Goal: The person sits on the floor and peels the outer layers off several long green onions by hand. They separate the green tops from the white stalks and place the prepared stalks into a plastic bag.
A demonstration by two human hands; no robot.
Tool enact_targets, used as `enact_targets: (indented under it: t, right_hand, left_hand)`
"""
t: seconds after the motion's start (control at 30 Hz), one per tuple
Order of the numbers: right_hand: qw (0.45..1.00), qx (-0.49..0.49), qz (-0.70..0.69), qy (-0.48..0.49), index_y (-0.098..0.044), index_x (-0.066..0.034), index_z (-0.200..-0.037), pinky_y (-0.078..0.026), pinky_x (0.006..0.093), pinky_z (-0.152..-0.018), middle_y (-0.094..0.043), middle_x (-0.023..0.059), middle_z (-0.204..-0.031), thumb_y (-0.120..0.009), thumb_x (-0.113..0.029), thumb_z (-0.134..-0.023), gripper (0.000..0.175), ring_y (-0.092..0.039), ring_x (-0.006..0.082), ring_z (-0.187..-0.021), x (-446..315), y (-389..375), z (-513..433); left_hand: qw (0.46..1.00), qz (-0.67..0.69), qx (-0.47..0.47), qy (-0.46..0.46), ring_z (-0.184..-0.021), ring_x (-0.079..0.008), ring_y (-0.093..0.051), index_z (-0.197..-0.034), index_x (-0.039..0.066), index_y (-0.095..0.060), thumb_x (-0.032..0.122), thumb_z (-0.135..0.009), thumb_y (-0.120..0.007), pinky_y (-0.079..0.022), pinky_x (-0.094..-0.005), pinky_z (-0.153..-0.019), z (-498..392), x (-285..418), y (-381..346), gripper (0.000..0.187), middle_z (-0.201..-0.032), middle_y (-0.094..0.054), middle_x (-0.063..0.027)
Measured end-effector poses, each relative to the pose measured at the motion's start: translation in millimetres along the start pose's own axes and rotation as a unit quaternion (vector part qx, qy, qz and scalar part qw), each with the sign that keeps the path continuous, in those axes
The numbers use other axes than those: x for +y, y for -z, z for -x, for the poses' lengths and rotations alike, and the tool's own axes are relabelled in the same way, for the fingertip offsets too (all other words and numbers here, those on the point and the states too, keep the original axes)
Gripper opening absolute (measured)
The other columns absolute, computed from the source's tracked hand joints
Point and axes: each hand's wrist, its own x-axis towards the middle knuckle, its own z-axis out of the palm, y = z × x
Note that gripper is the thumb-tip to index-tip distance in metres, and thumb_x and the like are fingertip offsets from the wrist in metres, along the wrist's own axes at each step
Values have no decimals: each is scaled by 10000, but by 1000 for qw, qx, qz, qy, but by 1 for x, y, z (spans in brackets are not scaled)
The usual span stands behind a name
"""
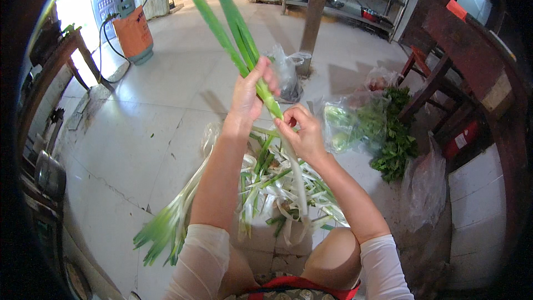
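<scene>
My left hand (253, 87) is closed around a long leek-like green onion (243, 46), whose green leaves point up and away. The thumb and fingers of my right hand (303, 131) pinch the same onion lower down, where green turns pale. From below the right hand hangs a long whitish length (299, 183); whether it is the stem or loose skin I cannot tell. Beneath my hands, a heap of peeled skins and leaf scraps (266, 191) covers the floor. Several whole green onions (175, 216) lie bundled left of it, partly behind my left forearm.
Clear plastic bags of vegetables (341, 127) and leafy greens (393, 133) lie to the right. Another plastic bag (287, 71) stands by a wooden post (314, 21). Farther off are an orange gas cylinder (134, 35) and a metal shelf (345, 10). A wooden table (470, 41) borders the right.
</scene>
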Motion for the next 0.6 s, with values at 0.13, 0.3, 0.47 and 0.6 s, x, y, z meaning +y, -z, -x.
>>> enact_targets:
  t: [0.13, 0.3, 0.47, 0.6]
  right_hand:
    - [989, 17, 105, 106, -503, 0, -720, -407, 276, -580, -496, 86, -737, -618, -54, -697, 129, -494, 186, -659, 13, 4, 3]
    - [991, 41, 116, -51, -517, -9, -850, -398, 257, -662, -511, 60, -822, -568, -57, -748, 124, -480, 150, -743, 14, 8, 14]
    - [971, 14, -94, -218, -512, -1, -999, -375, 242, -766, -526, 54, -940, -535, -73, -798, 215, -468, 123, -862, 23, 19, 14]
    - [962, 38, -164, -215, -512, 5, -994, -368, 248, -787, -528, 52, -943, -528, -84, -807, 208, -468, 125, -866, 45, 13, 10]
  left_hand:
    - [998, 5, 32, 45, -515, -112, -427, -770, 99, -462, 256, -830, -500, -397, -258, -462, -6, -2, 9, 173, -560, -397, 16]
    - [973, -166, 156, 41, -416, -88, -413, -704, 114, -501, 309, -760, -582, -337, -242, -366, -3, -9, -14, 218, -521, -425, 37]
    - [998, -11, 61, -1, -356, -78, -394, -868, 82, -406, 284, -765, -565, -331, -226, -305, 8, -11, -31, 277, -505, -407, 8]
    - [998, -50, 27, -10, -338, -73, -377, -859, 75, -413, 267, -756, -578, -313, -217, -296, -2, -16, -20, 273, -507, -409, 7]
